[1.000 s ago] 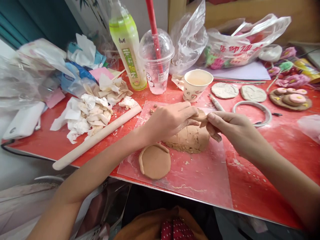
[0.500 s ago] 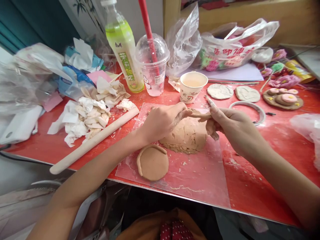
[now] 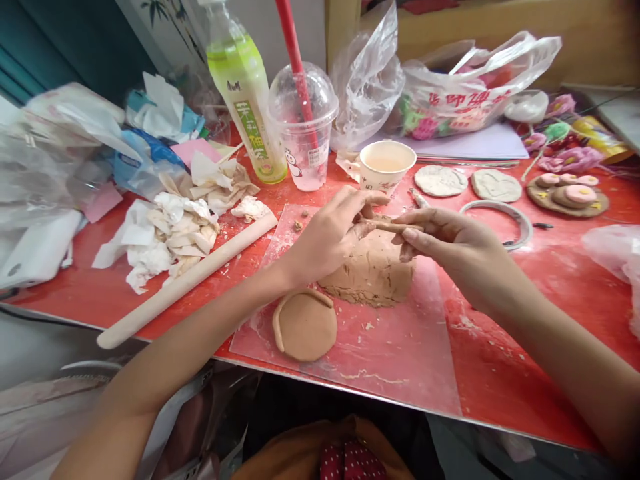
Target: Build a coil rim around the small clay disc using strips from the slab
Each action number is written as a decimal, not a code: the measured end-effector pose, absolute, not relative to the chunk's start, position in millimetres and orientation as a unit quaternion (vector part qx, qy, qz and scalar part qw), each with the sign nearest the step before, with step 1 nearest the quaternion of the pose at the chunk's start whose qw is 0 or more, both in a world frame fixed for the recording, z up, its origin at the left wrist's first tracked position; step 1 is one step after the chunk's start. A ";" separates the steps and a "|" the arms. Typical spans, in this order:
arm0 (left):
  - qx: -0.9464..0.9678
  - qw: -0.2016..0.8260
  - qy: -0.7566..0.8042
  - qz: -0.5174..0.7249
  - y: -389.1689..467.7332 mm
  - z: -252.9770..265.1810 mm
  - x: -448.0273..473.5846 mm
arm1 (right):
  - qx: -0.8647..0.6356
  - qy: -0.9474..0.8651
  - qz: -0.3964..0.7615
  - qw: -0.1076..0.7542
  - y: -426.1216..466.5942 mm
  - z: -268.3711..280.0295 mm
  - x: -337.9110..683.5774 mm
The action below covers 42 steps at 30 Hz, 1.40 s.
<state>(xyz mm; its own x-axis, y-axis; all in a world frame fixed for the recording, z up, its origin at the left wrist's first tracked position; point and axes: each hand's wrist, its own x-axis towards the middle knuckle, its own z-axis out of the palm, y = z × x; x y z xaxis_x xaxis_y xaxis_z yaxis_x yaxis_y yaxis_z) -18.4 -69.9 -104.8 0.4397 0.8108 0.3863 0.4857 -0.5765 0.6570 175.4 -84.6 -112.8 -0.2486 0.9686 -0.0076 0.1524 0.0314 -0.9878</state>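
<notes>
Between my two hands stretches a thin brown clay strip point(image 3: 387, 226), held above a slab of clay point(image 3: 373, 270). My left hand point(image 3: 333, 230) pinches its left end, and my right hand point(image 3: 445, 237) grips the right end between thumb and fingers. Below my left wrist lies a round clay disc point(image 3: 307, 328) with a clay coil point(image 3: 279, 325) along part of its rim, on the left and top. Disc and slab both rest on a clear plastic sheet point(image 3: 400, 360). Part of the slab is hidden behind my hands.
A wooden rolling pin point(image 3: 187, 283) lies left of the sheet, beside crumpled tissues point(image 3: 165, 233). Behind my hands stand a paper cup point(image 3: 387, 163), a plastic cup point(image 3: 304, 130) and a bottle point(image 3: 245, 100). At right are a tape roll point(image 3: 523, 227) and several decorated clay pieces point(image 3: 567, 197).
My right hand has moved slightly left and its fingers now reach forward along the strip. My left hand has shifted a little, its fingers more raised.
</notes>
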 end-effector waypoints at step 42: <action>0.517 0.700 0.354 0.342 -69.4 -103.4 -12.5 | -0.486 -0.481 0.554 0.475 -84.6 -110.1 172.6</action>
